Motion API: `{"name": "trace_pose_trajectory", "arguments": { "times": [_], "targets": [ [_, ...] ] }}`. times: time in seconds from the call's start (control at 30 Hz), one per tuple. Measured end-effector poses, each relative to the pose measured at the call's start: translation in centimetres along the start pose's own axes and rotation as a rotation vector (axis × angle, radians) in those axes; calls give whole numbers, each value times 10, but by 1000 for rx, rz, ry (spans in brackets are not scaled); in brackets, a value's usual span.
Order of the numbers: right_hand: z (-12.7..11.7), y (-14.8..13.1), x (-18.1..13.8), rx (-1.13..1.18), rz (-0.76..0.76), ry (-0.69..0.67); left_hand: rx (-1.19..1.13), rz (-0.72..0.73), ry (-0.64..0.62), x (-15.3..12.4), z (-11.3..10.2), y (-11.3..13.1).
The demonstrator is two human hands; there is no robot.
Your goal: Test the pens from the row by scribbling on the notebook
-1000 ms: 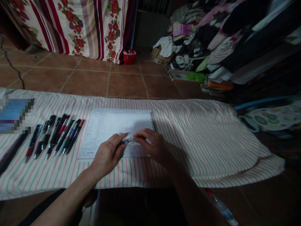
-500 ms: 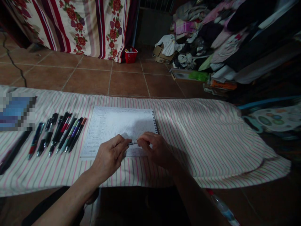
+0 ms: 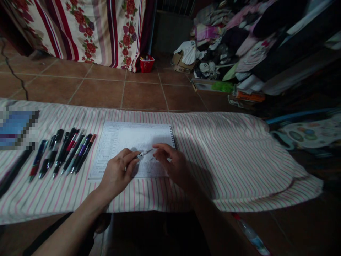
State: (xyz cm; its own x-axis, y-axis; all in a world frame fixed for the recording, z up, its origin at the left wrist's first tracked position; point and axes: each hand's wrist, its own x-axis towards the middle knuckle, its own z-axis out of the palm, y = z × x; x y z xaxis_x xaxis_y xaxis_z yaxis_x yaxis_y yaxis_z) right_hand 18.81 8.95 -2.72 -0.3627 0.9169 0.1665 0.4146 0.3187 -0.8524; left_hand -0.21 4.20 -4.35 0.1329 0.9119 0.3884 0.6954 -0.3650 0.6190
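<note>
My left hand [image 3: 118, 170] pinches a pen [image 3: 144, 153] between thumb and fingers. The pen's thin, pale end points right, over the notebook. Close to that end is my right hand [image 3: 173, 163], its fingers curled but apart, with nothing visible between them. Below both hands lies a spiral notebook [image 3: 133, 137] with a printed page, its wire binding on the right. Left of the notebook, several pens [image 3: 64, 153] rest side by side on the striped cloth [image 3: 226, 149].
A long dark object [image 3: 16, 170] and a blurred-out blue item [image 3: 16, 128] lie at the table's left. Beyond the table are a red basket [image 3: 147, 64] and a heap of clothes [image 3: 213, 35]. A plastic bottle [image 3: 252, 234] is below the front edge.
My right hand has come away from the pen, leaving its thin end bare. My left hand has shifted slightly left with the pen, which now tilts upward to the right.
</note>
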Motion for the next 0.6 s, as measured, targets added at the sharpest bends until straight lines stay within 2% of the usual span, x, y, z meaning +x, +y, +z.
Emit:
{"name": "trace_pose_trajectory", "arguments": {
  "times": [0.17,0.27,0.43,0.6],
  "targets": [
    [2,1,1,58,-182,76,-177,-64,-72,-3,-1,1],
    [2,0,2,76,-220,71,-247,-82,-112,-3,0,3],
    [-3,-2,4,58,-153,9,-277,-92,-97,-2,4,3],
    [-4,-8,3,34,-52,-16,-197,-43,-42,-6,8,7]
  ]
}}
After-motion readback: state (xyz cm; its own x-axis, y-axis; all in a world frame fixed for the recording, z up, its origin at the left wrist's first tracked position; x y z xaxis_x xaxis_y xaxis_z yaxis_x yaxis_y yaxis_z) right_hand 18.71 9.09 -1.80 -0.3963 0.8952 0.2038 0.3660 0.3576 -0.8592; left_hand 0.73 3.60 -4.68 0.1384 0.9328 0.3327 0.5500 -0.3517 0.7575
